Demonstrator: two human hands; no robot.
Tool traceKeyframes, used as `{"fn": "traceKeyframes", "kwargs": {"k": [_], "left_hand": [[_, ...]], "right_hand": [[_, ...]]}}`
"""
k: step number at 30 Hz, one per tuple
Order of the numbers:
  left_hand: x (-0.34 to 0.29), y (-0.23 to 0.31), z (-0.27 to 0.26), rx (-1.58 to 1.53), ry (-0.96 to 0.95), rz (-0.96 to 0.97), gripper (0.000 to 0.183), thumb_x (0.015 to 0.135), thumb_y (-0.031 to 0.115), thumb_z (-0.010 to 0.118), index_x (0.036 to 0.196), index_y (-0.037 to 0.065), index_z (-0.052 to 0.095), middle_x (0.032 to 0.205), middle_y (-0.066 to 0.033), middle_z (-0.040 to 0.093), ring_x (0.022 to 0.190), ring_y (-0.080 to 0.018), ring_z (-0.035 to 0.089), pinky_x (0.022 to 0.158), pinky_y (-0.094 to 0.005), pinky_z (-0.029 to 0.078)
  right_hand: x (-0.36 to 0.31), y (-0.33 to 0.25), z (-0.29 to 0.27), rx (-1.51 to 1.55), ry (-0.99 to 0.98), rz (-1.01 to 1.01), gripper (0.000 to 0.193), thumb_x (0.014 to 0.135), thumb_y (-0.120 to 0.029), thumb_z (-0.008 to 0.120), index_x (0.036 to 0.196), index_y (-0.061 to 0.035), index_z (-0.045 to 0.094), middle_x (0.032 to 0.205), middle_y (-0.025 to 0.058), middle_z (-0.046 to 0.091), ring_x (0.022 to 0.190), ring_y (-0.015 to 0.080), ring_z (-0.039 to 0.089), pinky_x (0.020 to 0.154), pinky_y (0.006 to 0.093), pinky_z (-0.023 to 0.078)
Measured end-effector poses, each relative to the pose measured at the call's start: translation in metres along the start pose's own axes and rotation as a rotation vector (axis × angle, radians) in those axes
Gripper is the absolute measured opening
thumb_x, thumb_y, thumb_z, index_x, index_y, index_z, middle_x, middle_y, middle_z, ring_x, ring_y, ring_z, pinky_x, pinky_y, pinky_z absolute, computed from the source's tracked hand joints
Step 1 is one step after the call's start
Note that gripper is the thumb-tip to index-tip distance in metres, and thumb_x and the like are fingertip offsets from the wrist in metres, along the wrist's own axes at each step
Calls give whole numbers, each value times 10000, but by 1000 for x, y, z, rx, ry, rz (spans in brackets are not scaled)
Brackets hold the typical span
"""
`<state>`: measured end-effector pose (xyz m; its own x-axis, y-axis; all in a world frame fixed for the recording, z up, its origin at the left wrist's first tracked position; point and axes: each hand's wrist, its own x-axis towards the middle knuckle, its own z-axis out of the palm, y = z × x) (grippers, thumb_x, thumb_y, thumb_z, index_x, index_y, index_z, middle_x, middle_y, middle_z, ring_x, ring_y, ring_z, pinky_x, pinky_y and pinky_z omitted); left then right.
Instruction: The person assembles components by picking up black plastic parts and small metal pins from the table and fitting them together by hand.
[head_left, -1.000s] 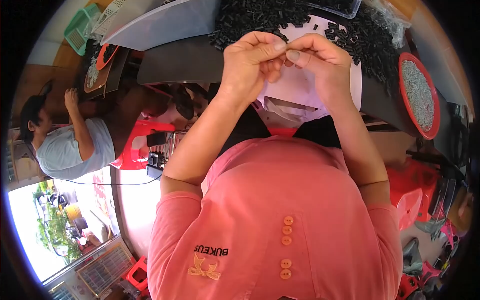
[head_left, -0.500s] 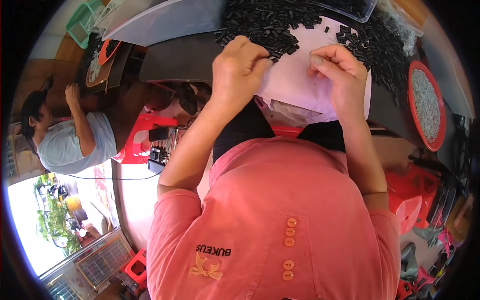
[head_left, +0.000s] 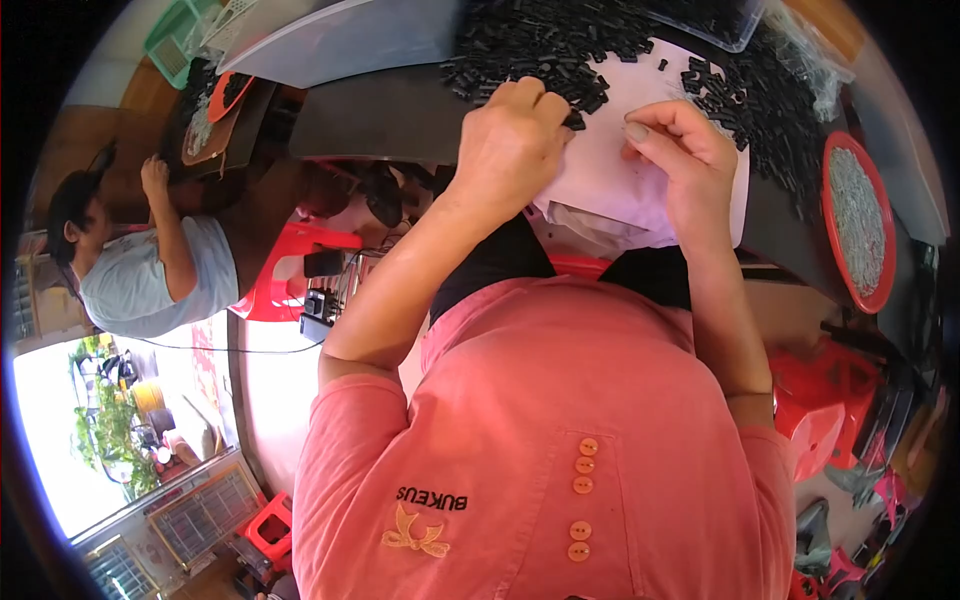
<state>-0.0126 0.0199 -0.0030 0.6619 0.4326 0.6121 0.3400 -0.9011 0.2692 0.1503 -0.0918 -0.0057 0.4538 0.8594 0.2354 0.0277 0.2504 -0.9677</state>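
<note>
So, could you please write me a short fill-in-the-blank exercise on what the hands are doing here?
1. The left hand reaches into a heap of small ____ parts.
2. The right hand rests on a ____ sheet.
3. The round tray at the right has a ____ rim.
Missing words: black; white; red

Small black plastic pieces (head_left: 545,50) are lying heaped at twelve o'clock, spilling loosely onto a white sheet (head_left: 610,170).
</note>
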Motion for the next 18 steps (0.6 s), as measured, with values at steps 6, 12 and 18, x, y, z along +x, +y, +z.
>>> {"fn": "traceKeyframes", "kwargs": {"k": [6, 12, 18], "left_hand": [[-1, -7, 28, 174, 91, 122, 124, 709, 212, 638, 718, 97, 594, 749, -77, 550, 719, -270, 591, 566, -396, 499], [-5, 3, 25, 174, 131, 173, 179, 716, 247, 612, 704, 68, 617, 779, -87, 573, 765, -260, 566, 666, -349, 471], [-12, 2, 25, 128, 128, 141, 176, 699, 225, 611, 729, 51, 621, 782, -89, 578, 760, -263, 559, 622, -349, 462]], "right_hand": [[0, 4, -5, -114, 22, 27, 112, 813, -5, 660, 925, -14, 662, 834, 10, 632, 757, 92, 583, 687, 226, 457], [-1, 20, -14, 19, 2, 53, 117, 872, -8, 635, 985, 22, 647, 912, 61, 634, 805, 119, 580, 730, 235, 462], [-1, 18, -12, -123, -55, 12, 112, 908, -10, 610, 1007, 40, 622, 859, 56, 604, 768, 116, 556, 727, 231, 435]]}}
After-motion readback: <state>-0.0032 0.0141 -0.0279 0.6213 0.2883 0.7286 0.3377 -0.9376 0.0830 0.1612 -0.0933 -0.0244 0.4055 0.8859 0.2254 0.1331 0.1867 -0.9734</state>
